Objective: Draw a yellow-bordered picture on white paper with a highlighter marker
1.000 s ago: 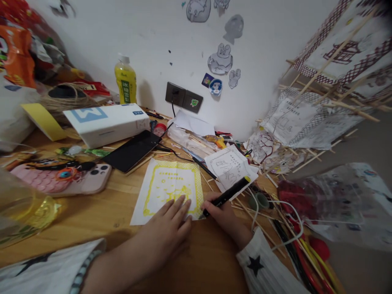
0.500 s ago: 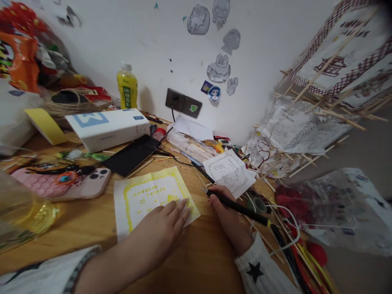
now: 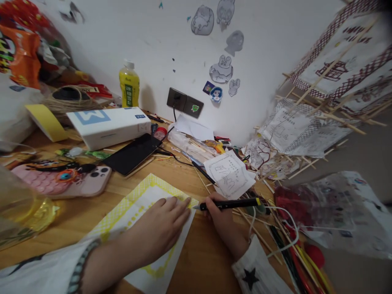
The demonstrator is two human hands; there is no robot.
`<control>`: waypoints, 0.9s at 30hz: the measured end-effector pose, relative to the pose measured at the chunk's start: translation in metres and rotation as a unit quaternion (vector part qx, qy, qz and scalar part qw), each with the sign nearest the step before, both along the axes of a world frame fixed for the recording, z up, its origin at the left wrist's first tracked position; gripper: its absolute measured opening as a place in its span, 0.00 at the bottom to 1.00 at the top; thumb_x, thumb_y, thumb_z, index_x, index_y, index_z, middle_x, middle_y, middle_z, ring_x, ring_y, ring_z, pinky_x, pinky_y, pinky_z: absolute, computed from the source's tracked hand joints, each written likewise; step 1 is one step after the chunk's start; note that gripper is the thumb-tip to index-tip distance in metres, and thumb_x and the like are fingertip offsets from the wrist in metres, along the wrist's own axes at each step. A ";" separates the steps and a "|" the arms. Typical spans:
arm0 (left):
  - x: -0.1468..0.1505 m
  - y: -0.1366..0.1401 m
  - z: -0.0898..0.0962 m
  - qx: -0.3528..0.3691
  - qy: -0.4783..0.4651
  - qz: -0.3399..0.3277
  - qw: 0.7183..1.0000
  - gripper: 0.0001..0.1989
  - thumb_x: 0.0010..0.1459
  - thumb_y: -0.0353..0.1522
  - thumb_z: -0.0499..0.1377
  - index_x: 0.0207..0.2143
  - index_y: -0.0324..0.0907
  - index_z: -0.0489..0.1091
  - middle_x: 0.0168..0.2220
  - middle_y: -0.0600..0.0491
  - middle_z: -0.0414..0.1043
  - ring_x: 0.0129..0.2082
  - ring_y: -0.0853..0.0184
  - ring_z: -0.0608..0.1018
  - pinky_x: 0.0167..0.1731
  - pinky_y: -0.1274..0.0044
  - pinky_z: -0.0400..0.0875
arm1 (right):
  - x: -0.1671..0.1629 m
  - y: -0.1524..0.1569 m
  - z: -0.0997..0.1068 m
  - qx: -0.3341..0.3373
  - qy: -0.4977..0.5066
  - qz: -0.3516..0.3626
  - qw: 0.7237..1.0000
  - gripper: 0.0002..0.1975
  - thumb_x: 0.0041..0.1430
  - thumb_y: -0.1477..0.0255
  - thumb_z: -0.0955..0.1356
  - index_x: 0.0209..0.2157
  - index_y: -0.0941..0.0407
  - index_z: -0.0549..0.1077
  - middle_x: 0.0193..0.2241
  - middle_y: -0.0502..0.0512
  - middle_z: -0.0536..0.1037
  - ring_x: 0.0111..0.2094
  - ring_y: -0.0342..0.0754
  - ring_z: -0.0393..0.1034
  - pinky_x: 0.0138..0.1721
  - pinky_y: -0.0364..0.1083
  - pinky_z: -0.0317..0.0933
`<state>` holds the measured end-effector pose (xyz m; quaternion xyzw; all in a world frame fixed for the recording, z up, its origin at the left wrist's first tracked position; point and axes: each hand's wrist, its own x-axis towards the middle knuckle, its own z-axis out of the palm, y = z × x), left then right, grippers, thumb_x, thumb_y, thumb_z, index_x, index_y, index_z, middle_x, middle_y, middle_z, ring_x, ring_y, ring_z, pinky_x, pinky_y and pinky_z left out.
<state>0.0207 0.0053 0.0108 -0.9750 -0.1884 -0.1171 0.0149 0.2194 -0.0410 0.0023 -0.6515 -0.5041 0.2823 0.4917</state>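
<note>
My left hand (image 3: pixel 162 223) lay palm down across a sheet of white paper (image 3: pixel 147 198) on the wooden desk (image 3: pixel 202 257), its fingers stretched out, holding nothing, their tips pointing at the sheet's right-hand corner. The sheet lay aslant just in front of me, partly hidden under that hand and forearm, with a yellow patterned border along its far edges and yellow marks inside it. My right hand (image 3: pixel 222 222), beside that corner, had its fingers closed on a black marker (image 3: pixel 235 203), which lay almost level, its tip toward the left at the paper's edge; I cannot tell whether the tip touched. Beyond my right fingers lay a second sheet (image 3: pixel 229 173), drawn in dark lines, with thin wooden sticks (image 3: pixel 245 220) near it. To the left of my paper was a phone in a pink case (image 3: pixel 61 179), and farther back a dark flat device (image 3: pixel 134 154) lay against a white box (image 3: pixel 113 128), with a yellow bottle (image 3: pixel 129 87) upright behind. A clear plastic bag (image 3: pixel 333 208) lay well to my right.
</note>
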 end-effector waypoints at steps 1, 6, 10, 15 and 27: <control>0.000 0.001 0.000 0.001 -0.002 -0.002 1.000 0.17 0.61 0.29 0.54 0.52 0.39 0.68 0.56 0.44 0.67 0.44 0.55 0.71 0.42 0.66 0.66 | -0.001 0.000 0.001 -0.001 -0.008 0.003 1.000 0.12 0.55 0.63 0.65 0.21 0.54 0.67 0.16 0.45 0.65 0.18 0.43 0.57 0.20 0.43 0.52; 0.000 0.002 -0.001 0.007 -0.002 -0.001 1.000 0.16 0.61 0.31 0.55 0.51 0.39 0.69 0.55 0.45 0.68 0.45 0.56 0.70 0.43 0.66 0.66 | -0.003 0.000 0.005 -0.001 -0.049 0.016 0.999 0.13 0.56 0.64 0.64 0.20 0.53 0.65 0.16 0.45 0.64 0.19 0.44 0.58 0.22 0.43 0.53; 0.000 0.002 -0.001 0.009 0.001 -0.002 1.000 0.16 0.61 0.31 0.55 0.50 0.39 0.69 0.55 0.45 0.67 0.45 0.55 0.70 0.43 0.65 0.66 | -0.003 0.000 0.006 0.005 -0.069 0.018 0.997 0.13 0.55 0.66 0.64 0.19 0.54 0.66 0.15 0.44 0.64 0.20 0.44 0.59 0.23 0.43 0.54; -0.001 0.002 0.000 0.003 0.007 -0.005 1.000 0.16 0.61 0.32 0.55 0.51 0.40 0.69 0.56 0.45 0.67 0.46 0.55 0.70 0.43 0.66 0.66 | -0.003 0.001 0.007 0.004 -0.046 0.012 0.999 0.12 0.53 0.66 0.64 0.18 0.54 0.66 0.15 0.44 0.63 0.19 0.43 0.58 0.22 0.43 0.53; -0.001 0.002 0.002 -0.001 0.013 -0.004 1.000 0.17 0.62 0.32 0.54 0.52 0.39 0.68 0.55 0.45 0.68 0.46 0.55 0.70 0.43 0.65 0.66 | 0.005 0.002 -0.009 0.002 0.036 -0.008 0.999 0.11 0.54 0.66 0.65 0.20 0.54 0.66 0.16 0.44 0.64 0.18 0.42 0.57 0.20 0.42 0.51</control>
